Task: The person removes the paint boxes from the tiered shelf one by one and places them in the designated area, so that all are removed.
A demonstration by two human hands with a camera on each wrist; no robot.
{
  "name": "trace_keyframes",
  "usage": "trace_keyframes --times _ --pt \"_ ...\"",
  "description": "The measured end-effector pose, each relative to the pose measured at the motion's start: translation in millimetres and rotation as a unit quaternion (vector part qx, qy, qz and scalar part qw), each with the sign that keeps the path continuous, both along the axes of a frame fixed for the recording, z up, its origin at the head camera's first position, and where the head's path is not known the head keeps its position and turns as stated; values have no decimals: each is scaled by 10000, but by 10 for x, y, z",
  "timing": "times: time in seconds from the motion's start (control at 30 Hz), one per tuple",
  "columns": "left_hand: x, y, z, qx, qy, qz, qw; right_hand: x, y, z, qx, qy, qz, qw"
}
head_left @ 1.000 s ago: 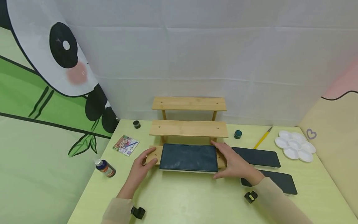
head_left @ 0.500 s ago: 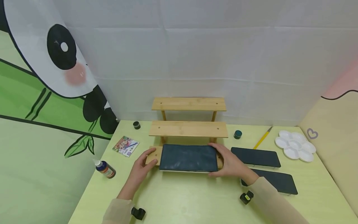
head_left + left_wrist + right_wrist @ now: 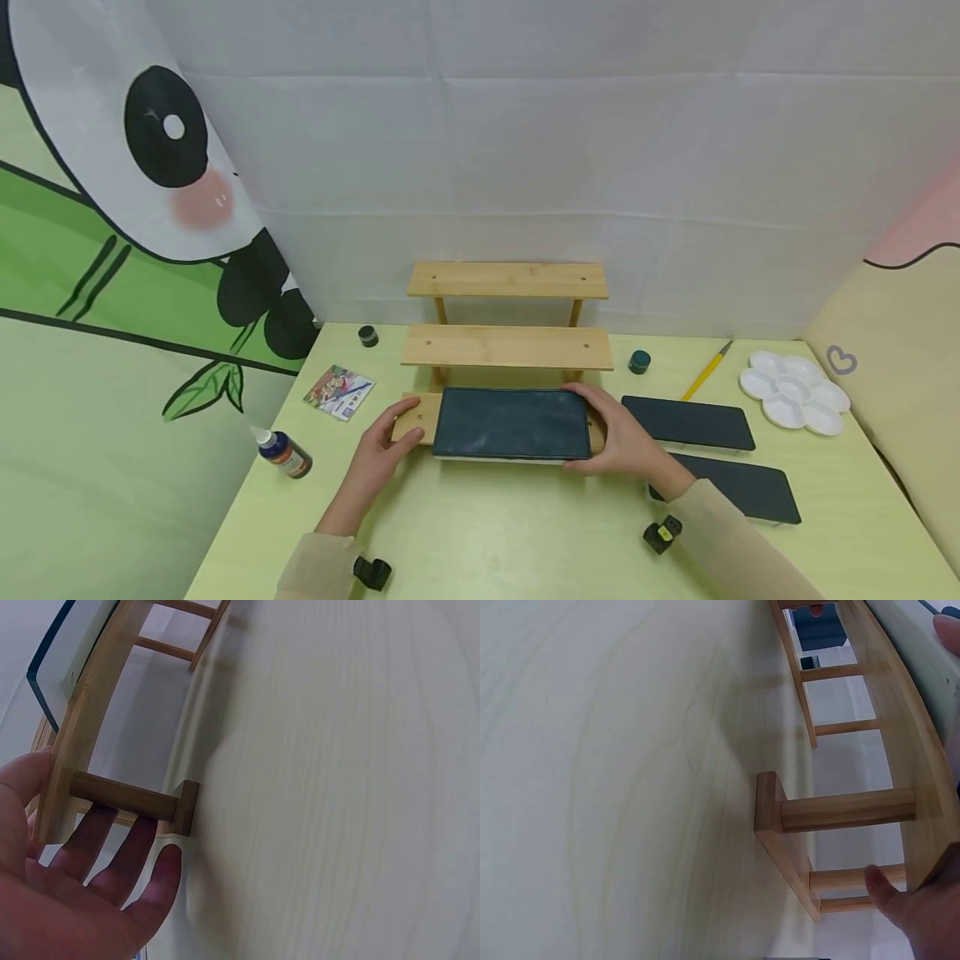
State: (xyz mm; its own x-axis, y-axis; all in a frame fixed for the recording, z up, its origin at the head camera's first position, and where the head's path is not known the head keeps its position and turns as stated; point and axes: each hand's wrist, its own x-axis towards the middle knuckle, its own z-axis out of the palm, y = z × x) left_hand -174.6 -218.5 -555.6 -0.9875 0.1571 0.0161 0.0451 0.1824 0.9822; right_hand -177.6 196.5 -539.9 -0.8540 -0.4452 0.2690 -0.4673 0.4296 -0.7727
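Observation:
A three-step wooden stand [image 3: 507, 345] rises in the middle of the table. Across its lowest step lies a dark blue rectangular board [image 3: 513, 423] with a pale underside. My left hand [image 3: 375, 450] grips the step's left end; in the left wrist view its thumb is above and its fingers curl below, near a round wooden leg [image 3: 124, 796]. My right hand [image 3: 626, 437] holds the board's right end between thumb at the front edge and fingers at the back edge. In the right wrist view, a fingertip [image 3: 883, 889] shows beside the stand's end.
Two similar dark boards [image 3: 688, 422] [image 3: 738, 487] lie right. Behind them are a yellow-handled paintbrush [image 3: 707, 372], a white flower-shaped palette [image 3: 795, 392] and a green jar [image 3: 639, 362]. A dark jar [image 3: 367, 336], a picture card [image 3: 339, 392] and a white-capped bottle [image 3: 284, 452] stand left.
My right hand has moved slightly left and closed on the board's right end. The board has then shifted a little to the right. My left hand keeps its grip on the step.

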Motion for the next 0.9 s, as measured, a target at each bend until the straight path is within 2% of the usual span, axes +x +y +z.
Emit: trace_keyframes --times 0.3,0.57,0.9 --pt "2 7 7 -20 42 -6 10000 27 5 -20 -177 48 -120 9998" --pt "2 14 25 -58 38 -36 10000 70 25 -48 -277 305 -201 9989" --pt "7 5 27 -16 -41 -4 10000 197 77 -26 -441 226 -241 9985"
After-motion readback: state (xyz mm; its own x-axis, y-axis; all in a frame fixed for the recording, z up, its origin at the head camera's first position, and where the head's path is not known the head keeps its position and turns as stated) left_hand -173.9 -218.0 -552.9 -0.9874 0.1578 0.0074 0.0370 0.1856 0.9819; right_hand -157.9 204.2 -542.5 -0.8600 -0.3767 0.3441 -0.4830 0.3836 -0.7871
